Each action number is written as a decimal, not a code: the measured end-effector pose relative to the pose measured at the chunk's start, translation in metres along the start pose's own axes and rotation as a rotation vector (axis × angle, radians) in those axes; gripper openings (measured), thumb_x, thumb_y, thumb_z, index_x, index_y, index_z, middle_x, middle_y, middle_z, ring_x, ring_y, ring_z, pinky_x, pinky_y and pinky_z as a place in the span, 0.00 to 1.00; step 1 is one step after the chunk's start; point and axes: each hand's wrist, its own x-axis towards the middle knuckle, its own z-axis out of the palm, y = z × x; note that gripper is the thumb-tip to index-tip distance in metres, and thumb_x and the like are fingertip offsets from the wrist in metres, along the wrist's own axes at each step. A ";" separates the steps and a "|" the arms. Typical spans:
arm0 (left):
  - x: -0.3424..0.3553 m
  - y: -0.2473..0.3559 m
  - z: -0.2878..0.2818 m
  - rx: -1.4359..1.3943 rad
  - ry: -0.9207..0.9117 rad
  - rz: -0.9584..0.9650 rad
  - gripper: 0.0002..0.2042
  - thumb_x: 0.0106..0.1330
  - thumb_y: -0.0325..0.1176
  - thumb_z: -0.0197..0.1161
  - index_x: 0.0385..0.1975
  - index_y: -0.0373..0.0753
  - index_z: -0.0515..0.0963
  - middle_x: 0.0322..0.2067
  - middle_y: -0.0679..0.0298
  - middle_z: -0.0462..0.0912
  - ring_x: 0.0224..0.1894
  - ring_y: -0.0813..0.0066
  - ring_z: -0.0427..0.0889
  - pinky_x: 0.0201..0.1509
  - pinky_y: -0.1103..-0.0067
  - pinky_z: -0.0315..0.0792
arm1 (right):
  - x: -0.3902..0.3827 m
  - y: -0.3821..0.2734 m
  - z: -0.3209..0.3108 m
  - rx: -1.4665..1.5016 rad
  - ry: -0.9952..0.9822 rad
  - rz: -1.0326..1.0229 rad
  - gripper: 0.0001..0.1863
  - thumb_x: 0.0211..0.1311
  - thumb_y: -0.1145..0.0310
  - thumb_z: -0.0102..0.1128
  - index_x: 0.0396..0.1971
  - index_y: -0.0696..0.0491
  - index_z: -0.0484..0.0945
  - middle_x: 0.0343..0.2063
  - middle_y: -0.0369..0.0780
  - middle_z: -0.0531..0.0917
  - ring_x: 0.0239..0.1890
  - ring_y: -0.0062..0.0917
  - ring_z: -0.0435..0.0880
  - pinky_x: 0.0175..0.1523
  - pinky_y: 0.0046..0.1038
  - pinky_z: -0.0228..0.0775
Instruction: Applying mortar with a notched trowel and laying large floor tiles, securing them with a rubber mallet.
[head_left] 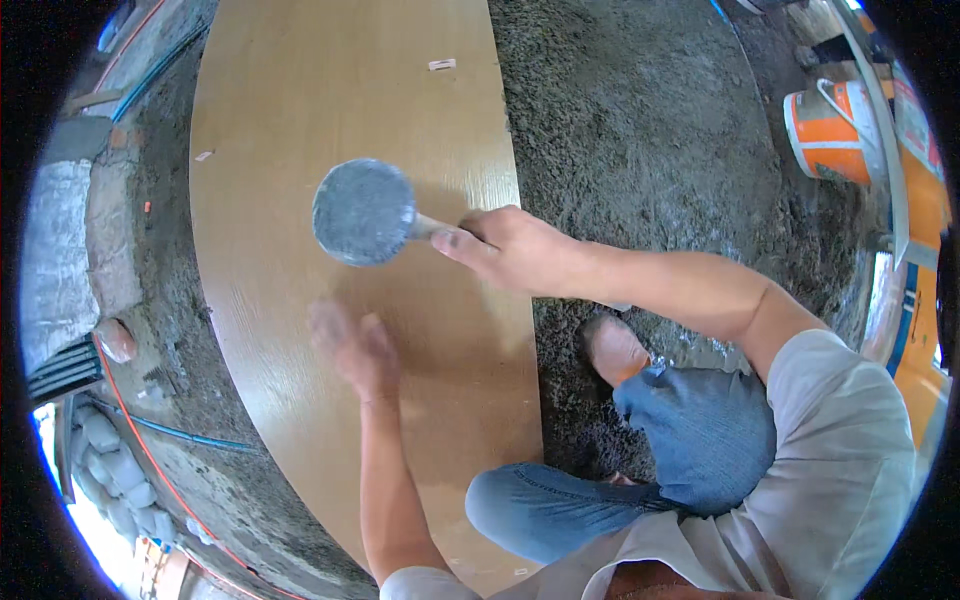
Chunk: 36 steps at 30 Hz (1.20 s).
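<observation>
A long wood-look tile plank (330,100) lies on a grey mortar bed. My right hand (515,248) grips the handle of a rubber mallet (363,212), whose round grey head hangs just above the plank's middle. My left hand (352,347) is blurred and rests flat, fingers spread, on the plank just below the mallet head. I am crouched at the plank's right side, with my blue-jeaned knees and a bare foot (612,347) on the mortar.
Rough grey mortar (640,130) spreads to the right of the plank. An orange and white bucket (825,130) stands at the upper right. Blue and red pipes or cords (170,435) run along the rough ground on the left, near a stone.
</observation>
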 end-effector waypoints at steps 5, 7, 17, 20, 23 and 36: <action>-0.019 -0.025 0.003 0.151 -0.092 -0.299 0.31 0.68 0.50 0.43 0.64 0.35 0.51 0.66 0.46 0.47 0.67 0.45 0.46 0.68 0.55 0.42 | 0.043 -0.012 0.028 -0.084 -0.044 -0.020 0.35 0.65 0.43 0.36 0.27 0.63 0.77 0.24 0.56 0.78 0.32 0.49 0.80 0.41 0.44 0.70; -0.021 -0.027 0.004 0.166 -0.096 -0.294 0.31 0.68 0.50 0.43 0.64 0.36 0.51 0.66 0.47 0.48 0.68 0.46 0.46 0.68 0.55 0.42 | 0.057 0.004 0.046 -0.093 -0.017 0.009 0.34 0.65 0.44 0.37 0.28 0.63 0.77 0.26 0.56 0.79 0.35 0.49 0.79 0.43 0.44 0.69; -0.013 -0.026 0.004 0.192 -0.157 -0.333 0.32 0.66 0.51 0.46 0.64 0.36 0.53 0.67 0.50 0.47 0.69 0.50 0.44 0.69 0.57 0.39 | 0.095 0.017 0.074 -0.074 -0.050 0.070 0.36 0.63 0.41 0.38 0.22 0.62 0.78 0.20 0.52 0.79 0.27 0.43 0.81 0.36 0.40 0.71; -0.020 -0.053 -0.002 0.094 -0.168 -0.280 0.33 0.66 0.51 0.45 0.64 0.35 0.52 0.67 0.50 0.47 0.69 0.51 0.44 0.69 0.59 0.40 | 0.103 -0.007 0.075 -0.015 -0.072 0.201 0.37 0.61 0.38 0.39 0.17 0.61 0.76 0.15 0.48 0.78 0.23 0.37 0.81 0.30 0.37 0.70; -0.027 -0.102 -0.016 0.179 -0.085 -0.532 0.33 0.66 0.52 0.43 0.64 0.34 0.51 0.66 0.49 0.47 0.69 0.52 0.44 0.70 0.60 0.39 | 0.105 -0.014 0.086 0.013 -0.080 0.084 0.37 0.61 0.37 0.39 0.14 0.59 0.75 0.14 0.46 0.77 0.20 0.33 0.81 0.28 0.35 0.69; -0.019 -0.107 -0.008 0.203 -0.094 -0.722 0.36 0.66 0.55 0.41 0.65 0.32 0.47 0.67 0.49 0.43 0.70 0.53 0.41 0.70 0.61 0.37 | 0.192 -0.089 0.170 -0.046 -0.193 0.038 0.29 0.64 0.45 0.40 0.17 0.57 0.72 0.12 0.42 0.74 0.13 0.29 0.74 0.21 0.32 0.65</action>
